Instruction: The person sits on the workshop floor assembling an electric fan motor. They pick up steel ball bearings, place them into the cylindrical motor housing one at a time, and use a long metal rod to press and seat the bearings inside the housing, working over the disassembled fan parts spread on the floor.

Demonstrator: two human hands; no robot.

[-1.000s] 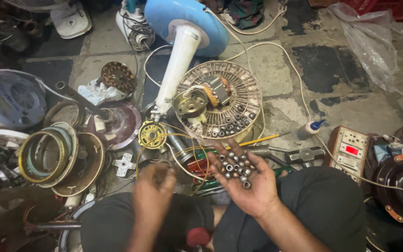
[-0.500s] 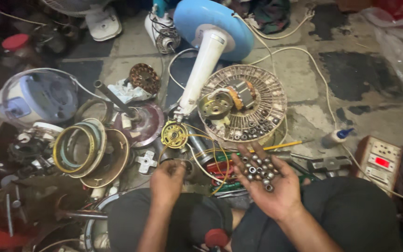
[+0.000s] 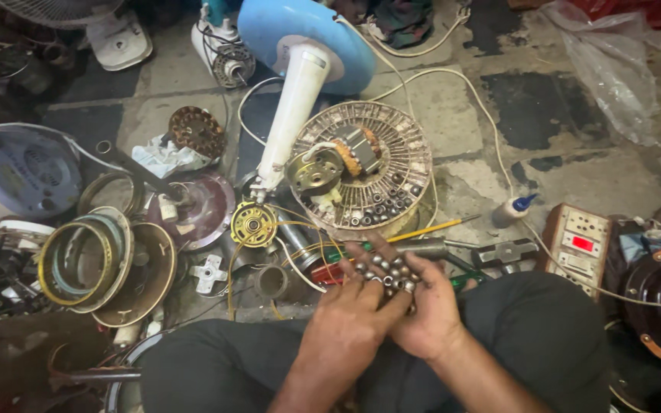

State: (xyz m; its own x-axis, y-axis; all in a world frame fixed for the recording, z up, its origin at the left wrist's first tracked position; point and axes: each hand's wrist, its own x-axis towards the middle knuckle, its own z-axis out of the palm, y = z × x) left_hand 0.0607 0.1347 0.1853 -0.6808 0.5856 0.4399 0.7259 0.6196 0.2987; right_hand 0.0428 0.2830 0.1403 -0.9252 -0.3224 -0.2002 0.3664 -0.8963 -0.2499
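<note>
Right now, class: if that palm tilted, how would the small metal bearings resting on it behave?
The bearings look small, round and smooth, so they would probably roll off the open right hand. Being metal, they are likely heavy for their size. The left hand touches them and might steady a few.

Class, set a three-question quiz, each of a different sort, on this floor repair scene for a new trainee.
1. True or false: the right hand lies palm up with small metal bearings on it.
2. Multiple choice: the left hand is (A) touching the bearings in the right palm, (B) gripping a hammer, (C) resting on the floor.
3. Fill in: the round wire fan guard holds a copper-wound ____.

Key: 1 true; 2 A; 3 motor.
</note>
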